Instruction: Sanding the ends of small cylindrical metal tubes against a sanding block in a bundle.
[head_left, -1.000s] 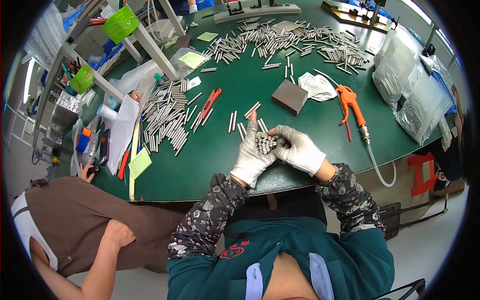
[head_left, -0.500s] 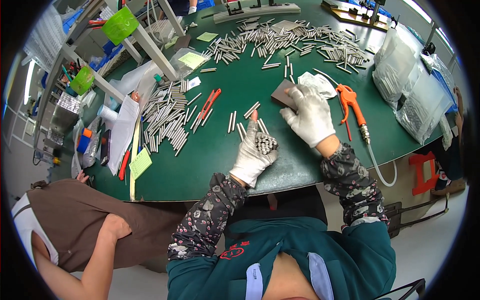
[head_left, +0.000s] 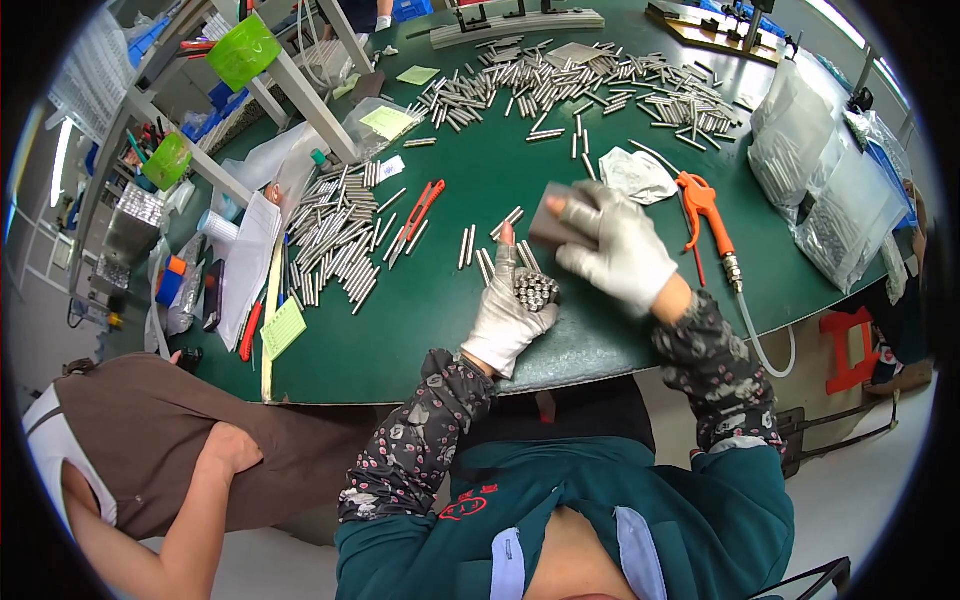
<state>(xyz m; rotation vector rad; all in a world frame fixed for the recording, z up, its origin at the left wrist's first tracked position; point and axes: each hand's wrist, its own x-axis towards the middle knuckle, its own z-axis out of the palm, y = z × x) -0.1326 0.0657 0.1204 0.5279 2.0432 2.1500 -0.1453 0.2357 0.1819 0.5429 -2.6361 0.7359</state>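
My gloved left hand is closed round a bundle of short metal rods, their round ends turned up in a tight cluster. The thumb points away from me along the bundle's left side. In my gloved right hand is a brown rectangular block, like a sanding sponge, gripped between thumb and fingers. It is lifted off the table, just beyond and to the right of the bundle. A few loose rods lie on the green table beside my left hand.
A large rod pile spreads across the far side, another pile lies left. Near it is a red utility knife. An orange air gun with hose and a white cloth are right. A co-worker's arm is at lower left.
My right hand has lifted the brown block off the table and brought it left, toward the rod bundle. My left hand has hardly moved.
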